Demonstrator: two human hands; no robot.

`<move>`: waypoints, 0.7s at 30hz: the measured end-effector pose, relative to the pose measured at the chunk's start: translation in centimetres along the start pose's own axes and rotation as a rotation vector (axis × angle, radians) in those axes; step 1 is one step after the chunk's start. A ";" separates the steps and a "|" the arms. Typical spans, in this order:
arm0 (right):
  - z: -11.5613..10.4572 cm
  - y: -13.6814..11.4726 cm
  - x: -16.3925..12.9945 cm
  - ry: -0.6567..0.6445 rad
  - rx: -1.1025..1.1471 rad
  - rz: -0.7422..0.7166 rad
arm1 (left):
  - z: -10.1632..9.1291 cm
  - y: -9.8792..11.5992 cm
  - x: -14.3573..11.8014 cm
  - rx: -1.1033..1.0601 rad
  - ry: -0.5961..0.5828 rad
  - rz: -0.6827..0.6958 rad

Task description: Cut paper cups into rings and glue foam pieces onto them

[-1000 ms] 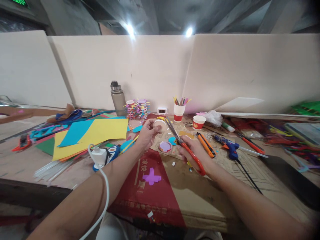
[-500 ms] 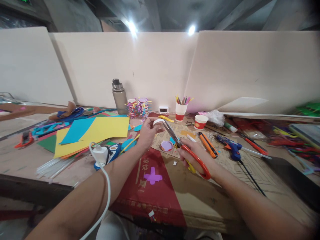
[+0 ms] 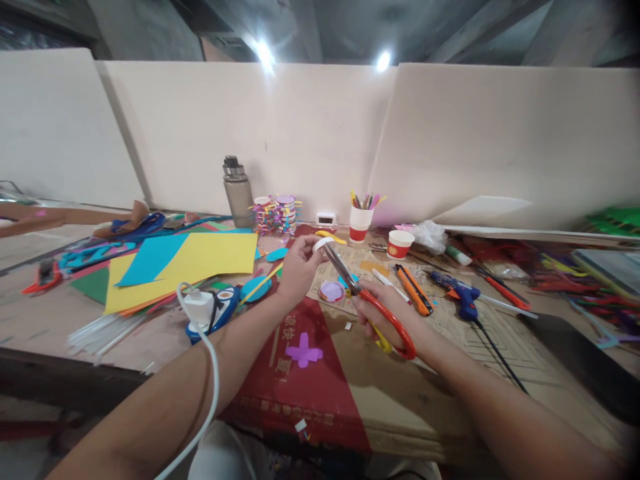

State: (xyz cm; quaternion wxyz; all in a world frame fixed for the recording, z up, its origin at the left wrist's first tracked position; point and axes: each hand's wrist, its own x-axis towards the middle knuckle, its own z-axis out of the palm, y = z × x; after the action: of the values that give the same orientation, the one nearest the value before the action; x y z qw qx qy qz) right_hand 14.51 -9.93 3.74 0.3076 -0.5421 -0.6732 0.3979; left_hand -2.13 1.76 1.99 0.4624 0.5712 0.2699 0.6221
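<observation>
My left hand (image 3: 301,267) pinches a curved white strip (image 3: 324,243), which looks like a paper ring or cup rim. In my right hand (image 3: 386,310) is a pair of scissors with red and yellow handles (image 3: 395,319). Their blades (image 3: 340,264) point up and left, with the tips against the white strip; whether they cut into it I cannot make out. Below the blades lies a shallow round piece with a purple inside (image 3: 332,291). Nearer to me, a purple paper cross (image 3: 304,351) rests on the red part of the cardboard (image 3: 320,400).
Coloured paper sheets (image 3: 215,257) and a white plug on a blue holder (image 3: 200,307) lie left, its cable crossing my left forearm. A bottle (image 3: 237,193), pencil cup (image 3: 361,223) and paper cup (image 3: 400,244) stand behind. Rightward are orange cutters (image 3: 414,290) and a blue glue gun (image 3: 467,303).
My left hand and the white strip have shifted slightly right, and the strip is tilted more. The scissors remain at the strip, their blades looking more closed. The view has moved a little.
</observation>
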 end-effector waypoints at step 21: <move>0.2 -0.7 -0.1 0.058 0.000 0.060 | -0.2 -0.8 0.0 0.121 -0.043 0.062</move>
State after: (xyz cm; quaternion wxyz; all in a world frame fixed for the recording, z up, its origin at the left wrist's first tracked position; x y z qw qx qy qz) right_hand 14.04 -10.14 4.31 0.3148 -0.5734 -0.6473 0.3913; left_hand -2.14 2.12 1.24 0.4134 0.6194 0.2791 0.6063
